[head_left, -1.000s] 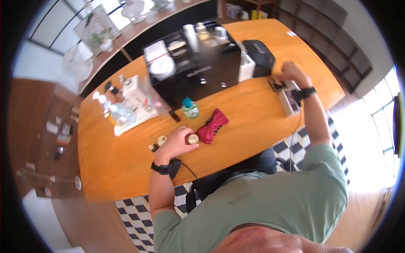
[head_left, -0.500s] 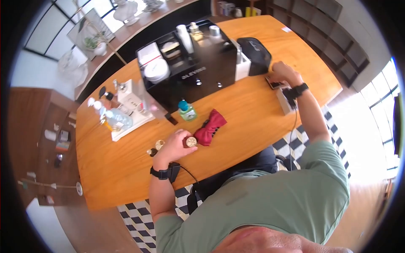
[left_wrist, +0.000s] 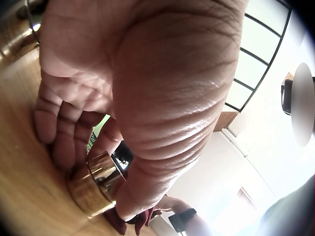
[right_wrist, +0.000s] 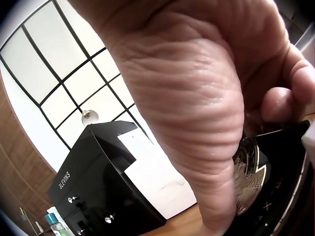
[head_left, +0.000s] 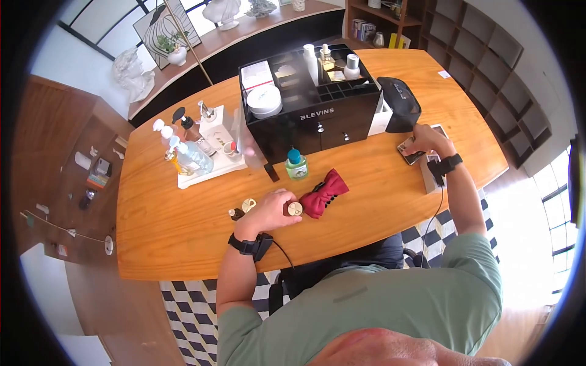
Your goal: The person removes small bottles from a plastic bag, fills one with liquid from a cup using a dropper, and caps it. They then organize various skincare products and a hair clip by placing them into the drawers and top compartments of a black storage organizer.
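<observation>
My left hand point(head_left: 268, 211) rests low over the table and pinches a small gold-topped jar point(head_left: 295, 209) between thumb and fingers. In the left wrist view the jar is a shiny gold cylinder point(left_wrist: 91, 189) close to the wood. A dark red fabric bow point(head_left: 325, 194) lies just right of it. Two more small gold-topped containers point(head_left: 248, 205) stand behind the left wrist. At the right, my right hand point(head_left: 432, 141) grips a flat dark case point(head_left: 409, 151) beside a white box point(head_left: 431, 177). The case bears a gold emblem point(right_wrist: 247, 177); the fingers partly hide it.
A black BLEVINS organizer point(head_left: 314, 122) with bottles and jars on top stands at the back. Before it is a green bottle with a teal cap point(head_left: 296, 165). A white tray point(head_left: 210, 175) of pump bottles is left, a black pouch point(head_left: 398, 105) right. A cable point(head_left: 430, 222) trails from the right wrist.
The head view has swung, shifting the whole scene within it. Both hands keep their places, the left on the gold-topped jar beside the bow, the right at the dark case.
</observation>
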`<state>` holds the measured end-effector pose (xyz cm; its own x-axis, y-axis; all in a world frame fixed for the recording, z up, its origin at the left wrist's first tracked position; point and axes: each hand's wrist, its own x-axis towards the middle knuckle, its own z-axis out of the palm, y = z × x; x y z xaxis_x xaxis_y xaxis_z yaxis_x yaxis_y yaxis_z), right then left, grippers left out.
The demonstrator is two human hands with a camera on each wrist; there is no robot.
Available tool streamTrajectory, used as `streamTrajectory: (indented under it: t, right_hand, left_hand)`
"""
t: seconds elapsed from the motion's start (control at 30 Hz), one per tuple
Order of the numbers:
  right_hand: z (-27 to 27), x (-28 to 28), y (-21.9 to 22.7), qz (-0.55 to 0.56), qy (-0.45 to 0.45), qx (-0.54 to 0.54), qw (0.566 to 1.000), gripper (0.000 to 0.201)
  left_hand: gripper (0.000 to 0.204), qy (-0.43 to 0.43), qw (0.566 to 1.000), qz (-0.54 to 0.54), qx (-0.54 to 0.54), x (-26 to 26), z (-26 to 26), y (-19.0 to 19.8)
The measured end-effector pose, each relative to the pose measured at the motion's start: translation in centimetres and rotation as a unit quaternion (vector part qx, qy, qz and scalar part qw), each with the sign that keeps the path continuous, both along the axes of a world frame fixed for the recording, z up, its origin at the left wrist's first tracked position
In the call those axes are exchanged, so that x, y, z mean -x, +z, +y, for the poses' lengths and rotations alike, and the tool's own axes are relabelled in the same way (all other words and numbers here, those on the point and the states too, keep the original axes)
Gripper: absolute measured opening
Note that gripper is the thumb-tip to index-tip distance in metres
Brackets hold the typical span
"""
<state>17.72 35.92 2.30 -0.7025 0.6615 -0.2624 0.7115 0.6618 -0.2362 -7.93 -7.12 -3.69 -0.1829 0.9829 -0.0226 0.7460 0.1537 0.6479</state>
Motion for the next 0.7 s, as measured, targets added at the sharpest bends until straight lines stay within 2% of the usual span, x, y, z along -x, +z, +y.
streamTrajectory:
  t: [0.03, 0.13, 0.2, 0.27, 0.3, 0.33, 0.4, 0.43, 0.47, 0.53, 0.63, 0.7]
  right_hand:
    - [0.9, -0.1, -1.2, 0.011, 0.012, -0.02, 1.0, 0.067]
    - [1.3, -0.6, -1.2, 0.046, 0.052, -0.013, 0.997, 0.066]
    - [0.6, -1.4, -0.8, 0.05, 0.062, -0.021, 0.997, 0.061]
    - [-0.7, -2.0, 0.7, 0.064, 0.073, 0.026, 0.995, 0.054]
    - [-1.6, -2.2, 1.5, 0.079, 0.092, 0.005, 0.993, 0.044]
    - [-2.8, -2.1, 2.9, 0.078, 0.091, 0.003, 0.993, 0.044]
    - [-4.6, -1.8, 5.1, 0.173, 0.058, 0.146, 0.972, 0.034]
    - [-3.3, -1.3, 3.1, 0.307, 0.182, 0.17, 0.918, 0.027]
    - [-4.7, -0.4, 4.6, 0.307, 0.181, 0.171, 0.918, 0.027]
    - [-8.4, 2.0, 8.0, 0.394, 0.127, 0.194, 0.889, 0.029]
    - [-11.0, 6.6, 11.3, 0.419, 0.166, 0.162, 0.878, 0.033]
    - [-12.3, 10.4, 13.0, 0.42, 0.196, 0.095, 0.881, 0.036]
  left_hand:
    - [0.044, 0.002, 1.0, 0.001, -0.002, 0.0, 0.0, 0.0]
    - [0.044, 0.006, 1.0, -0.003, -0.005, 0.0, -0.1, -0.1]
    - [0.044, 0.004, 1.0, 0.002, -0.004, 0.0, -0.1, -0.1]
    - [0.044, 0.003, 1.0, 0.002, -0.001, 0.0, -0.1, -0.1]
    - [0.044, 0.004, 1.0, 0.003, 0.004, 0.0, 0.0, -0.1]
    - [0.044, 0.003, 1.0, 0.002, 0.002, 0.1, 0.0, -0.2]
    - [0.044, -0.002, 1.0, 0.01, -0.001, 0.1, 0.0, -0.4]
    - [0.044, -0.003, 1.0, 0.01, 0.0, 0.2, 0.0, -0.4]
    - [0.044, -0.003, 1.0, 0.01, -0.001, 0.2, 0.0, -0.5]
    - [0.044, -0.003, 1.0, 0.011, 0.0, 0.2, -0.1, -0.6]
    - [0.044, -0.002, 1.0, 0.015, -0.007, 0.3, -0.1, -1.0]
    - [0.043, -0.003, 0.999, 0.033, -0.016, 0.4, -0.2, -1.2]
